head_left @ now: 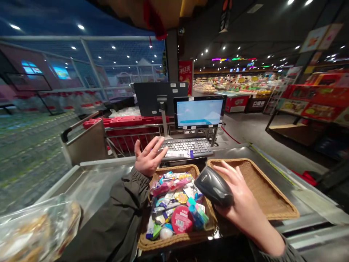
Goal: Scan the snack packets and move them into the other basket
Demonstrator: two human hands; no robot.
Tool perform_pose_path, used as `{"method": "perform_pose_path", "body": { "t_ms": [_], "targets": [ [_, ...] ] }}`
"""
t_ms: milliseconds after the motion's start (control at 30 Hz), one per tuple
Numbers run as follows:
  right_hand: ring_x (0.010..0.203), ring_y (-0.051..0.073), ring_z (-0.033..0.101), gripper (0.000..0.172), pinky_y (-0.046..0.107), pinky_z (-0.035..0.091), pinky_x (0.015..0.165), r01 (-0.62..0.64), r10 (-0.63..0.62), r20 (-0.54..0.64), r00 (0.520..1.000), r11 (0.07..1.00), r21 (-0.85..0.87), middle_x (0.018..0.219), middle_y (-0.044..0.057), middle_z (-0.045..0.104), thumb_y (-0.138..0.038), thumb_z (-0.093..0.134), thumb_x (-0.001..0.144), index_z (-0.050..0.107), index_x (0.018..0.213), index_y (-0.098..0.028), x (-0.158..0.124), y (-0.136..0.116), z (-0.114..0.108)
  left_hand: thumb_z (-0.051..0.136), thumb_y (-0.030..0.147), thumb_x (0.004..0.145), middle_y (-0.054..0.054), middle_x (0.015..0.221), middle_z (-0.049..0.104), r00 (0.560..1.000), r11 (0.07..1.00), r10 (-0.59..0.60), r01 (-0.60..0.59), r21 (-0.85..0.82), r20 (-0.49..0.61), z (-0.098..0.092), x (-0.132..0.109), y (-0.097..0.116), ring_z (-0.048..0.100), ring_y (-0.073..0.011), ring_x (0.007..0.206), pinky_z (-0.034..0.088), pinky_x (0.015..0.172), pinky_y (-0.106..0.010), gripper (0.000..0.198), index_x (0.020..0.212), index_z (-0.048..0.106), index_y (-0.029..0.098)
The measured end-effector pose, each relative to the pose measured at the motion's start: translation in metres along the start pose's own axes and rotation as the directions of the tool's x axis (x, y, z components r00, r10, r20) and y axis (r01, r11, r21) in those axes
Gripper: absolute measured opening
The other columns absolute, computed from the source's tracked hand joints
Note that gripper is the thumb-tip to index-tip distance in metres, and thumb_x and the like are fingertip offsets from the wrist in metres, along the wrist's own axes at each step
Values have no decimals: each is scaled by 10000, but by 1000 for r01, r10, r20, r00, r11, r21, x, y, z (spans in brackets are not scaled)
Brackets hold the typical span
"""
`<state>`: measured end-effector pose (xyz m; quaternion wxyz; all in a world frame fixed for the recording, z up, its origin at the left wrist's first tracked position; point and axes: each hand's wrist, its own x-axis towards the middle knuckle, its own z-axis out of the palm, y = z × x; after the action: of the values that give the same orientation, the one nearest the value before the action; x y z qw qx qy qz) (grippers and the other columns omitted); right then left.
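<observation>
My left hand (149, 157) is raised with its fingers spread, holding nothing, just above the back left corner of a wicker basket (160, 246). Its fingertips point toward a black keyboard (201, 145), where a white packet with a purple end (178, 154) lies along the front keys. In my right hand (242, 193) is a black barcode scanner (215, 186), angled over the basket's right side. Small colourful packaged goods fill the basket, among them a round red tub with a barcode (182, 219) and a light blue tube (198, 214).
A second wicker basket (272, 193) stands to the right on the metal counter (95, 182). At the left front lies a clear plastic bag of brown food (40, 229). Behind the keyboard stand a lit monitor (200, 112) and a dark screen back (147, 98). Store shelves (313, 98) rise at the right.
</observation>
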<state>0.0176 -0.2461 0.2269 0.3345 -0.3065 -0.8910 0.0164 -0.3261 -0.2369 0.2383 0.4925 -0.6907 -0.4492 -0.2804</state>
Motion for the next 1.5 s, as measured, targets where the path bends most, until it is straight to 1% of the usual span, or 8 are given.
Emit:
{"method": "perform_pose_path", "body": {
  "t_ms": [433,667,800,900,1100,1300,1367,1500],
  "targets": [
    [1396,389,371,508,725,243,1103,105,-106,71,992,994,16,1316,146,581,-285,656,755,588,1250,-192,17,-22,11,544,226,945,-49,1405,563,997,996,-39,34,78,63,-20,-34,-28,482,-202,1355,1,1216,-545,275,1177,647,334],
    [1405,375,356,518,710,235,1116,90,-92,109,990,996,19,1349,134,556,-293,660,767,567,1269,-208,16,-19,14,578,243,927,-69,1421,539,992,997,-61,55,57,107,-21,-46,-30,516,-232,1325,-23,1207,-536,261,1161,658,325],
    [1405,385,354,514,728,224,1108,82,-85,125,989,996,30,1372,145,539,-303,651,776,556,1272,-208,14,-15,18,562,249,930,-87,1418,543,969,993,-122,118,32,213,-22,-59,-23,526,-250,1315,-20,1198,-570,183,1060,689,266],
    [1389,389,380,454,732,232,1101,72,-78,140,987,996,49,1360,143,552,-309,648,780,585,1220,-218,14,-14,21,515,217,933,-107,1403,564,903,982,-161,187,-28,397,-19,-74,-14,539,-277,1298,49,1174,-642,195,985,703,222],
    [1380,388,397,479,727,234,1104,69,-79,150,986,995,71,1348,141,563,-272,654,756,577,1225,-218,18,-16,27,516,160,878,-118,1416,555,680,934,-184,346,-90,710,-2,-103,19,498,-305,1325,189,1127,-703,220,943,720,210],
    [1389,379,385,475,714,223,1115,61,-70,143,987,996,64,1345,140,561,-282,643,760,571,1225,-217,15,-12,26,554,257,912,-133,1459,508,396,874,-247,485,27,884,16,-112,43,429,-317,1380,251,1111,-697,187,955,728,206],
    [1388,376,388,462,720,220,1111,44,-50,128,991,998,54,1339,142,564,-282,621,771,565,1225,-213,11,-7,23,542,291,927,-135,1495,463,387,864,-266,502,40,883,15,-108,40,401,-316,1401,272,1106,-686,210,1017,716,216],
    [1377,387,400,457,730,235,1096,-18,17,92,996,1000,7,1328,145,570,-297,618,768,566,1215,-218,0,10,14,533,320,936,-161,1520,417,456,865,-287,501,24,843,7,-85,30,379,-326,1415,281,1105,-676,281,1151,672,206]
  ]
}}
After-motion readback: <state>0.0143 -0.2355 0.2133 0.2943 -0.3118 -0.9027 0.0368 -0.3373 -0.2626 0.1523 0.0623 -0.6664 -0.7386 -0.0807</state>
